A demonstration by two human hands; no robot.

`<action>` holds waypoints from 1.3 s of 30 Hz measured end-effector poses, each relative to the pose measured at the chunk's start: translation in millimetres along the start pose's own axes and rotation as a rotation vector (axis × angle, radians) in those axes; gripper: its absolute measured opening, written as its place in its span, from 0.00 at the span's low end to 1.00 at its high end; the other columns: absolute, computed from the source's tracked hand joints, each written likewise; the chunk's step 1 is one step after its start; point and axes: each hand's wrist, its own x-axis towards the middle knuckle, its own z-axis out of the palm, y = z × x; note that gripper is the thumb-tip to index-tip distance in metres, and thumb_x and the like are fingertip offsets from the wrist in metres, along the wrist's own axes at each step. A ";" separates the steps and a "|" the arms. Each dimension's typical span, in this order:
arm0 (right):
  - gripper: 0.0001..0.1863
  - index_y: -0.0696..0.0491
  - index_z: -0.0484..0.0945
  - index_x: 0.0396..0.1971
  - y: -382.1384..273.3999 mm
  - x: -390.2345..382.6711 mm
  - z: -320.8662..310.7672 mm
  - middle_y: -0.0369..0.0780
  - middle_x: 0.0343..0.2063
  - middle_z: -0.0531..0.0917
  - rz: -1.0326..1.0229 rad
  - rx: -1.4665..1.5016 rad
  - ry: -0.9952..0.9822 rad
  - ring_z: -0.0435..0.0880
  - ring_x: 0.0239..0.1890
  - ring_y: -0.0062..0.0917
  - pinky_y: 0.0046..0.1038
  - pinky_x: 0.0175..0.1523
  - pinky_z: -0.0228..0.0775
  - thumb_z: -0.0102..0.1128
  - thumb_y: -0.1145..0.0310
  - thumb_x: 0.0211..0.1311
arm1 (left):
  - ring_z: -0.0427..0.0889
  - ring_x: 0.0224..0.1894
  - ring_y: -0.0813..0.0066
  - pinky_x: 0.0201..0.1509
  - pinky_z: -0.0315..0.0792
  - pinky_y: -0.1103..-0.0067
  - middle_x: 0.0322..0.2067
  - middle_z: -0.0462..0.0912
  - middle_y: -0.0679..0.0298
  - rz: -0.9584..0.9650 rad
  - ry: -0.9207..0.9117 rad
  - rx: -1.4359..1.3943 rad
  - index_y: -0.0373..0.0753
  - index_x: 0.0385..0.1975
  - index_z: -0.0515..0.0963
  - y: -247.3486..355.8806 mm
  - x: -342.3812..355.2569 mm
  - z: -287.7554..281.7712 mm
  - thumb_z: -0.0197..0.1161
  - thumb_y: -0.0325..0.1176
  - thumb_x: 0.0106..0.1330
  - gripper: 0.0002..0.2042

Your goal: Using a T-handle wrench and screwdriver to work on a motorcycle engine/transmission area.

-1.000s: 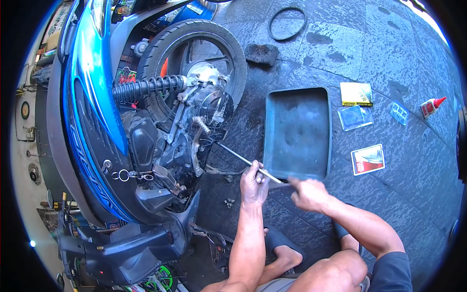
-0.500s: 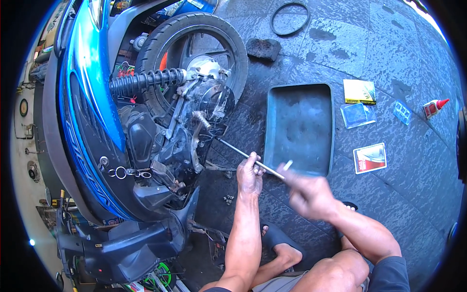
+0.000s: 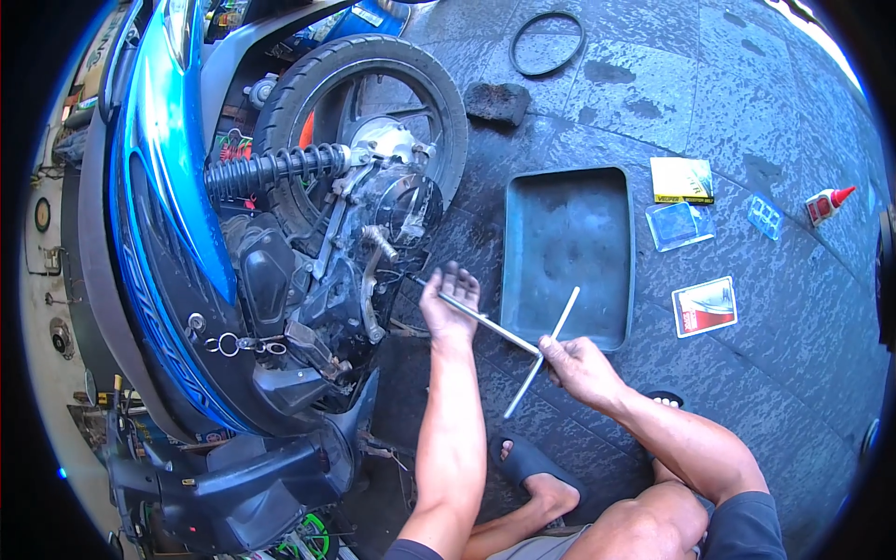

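A long metal T-handle wrench slants from the engine side of a blue scooter out to its crossbar. Its far tip meets the lower part of the engine casing, where the exact contact is too dark to make out. My right hand closes around the wrench where shaft and crossbar join. Farther up the shaft, my left hand is turned palm up, its fingers loosely extended and apart, with the shaft lying across the palm. The kick-start lever sticks out just above that hand.
A dark rectangular tray lies beyond the wrench. Farther right are a yellow-and-white box, a clear blue packet, a red-and-white packet and a red-capped bottle. A drive belt and black block lie near the rear wheel.
My left hand has loosened from its grip on the shaft, and its fingers have spread. My right hand, blurred by motion before, is now steady at the crossbar, which shows clearly.
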 end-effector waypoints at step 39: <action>0.32 0.61 0.68 0.54 -23.5 13.6 32.6 0.55 0.33 0.84 -0.109 -0.081 0.180 0.84 0.42 0.46 0.40 0.50 0.73 0.63 0.50 0.61 | 0.71 0.60 0.59 0.62 0.64 0.65 0.57 0.70 0.47 0.899 -0.274 0.934 0.27 0.64 0.61 -29.6 -120.7 41.7 0.45 0.51 0.72 0.32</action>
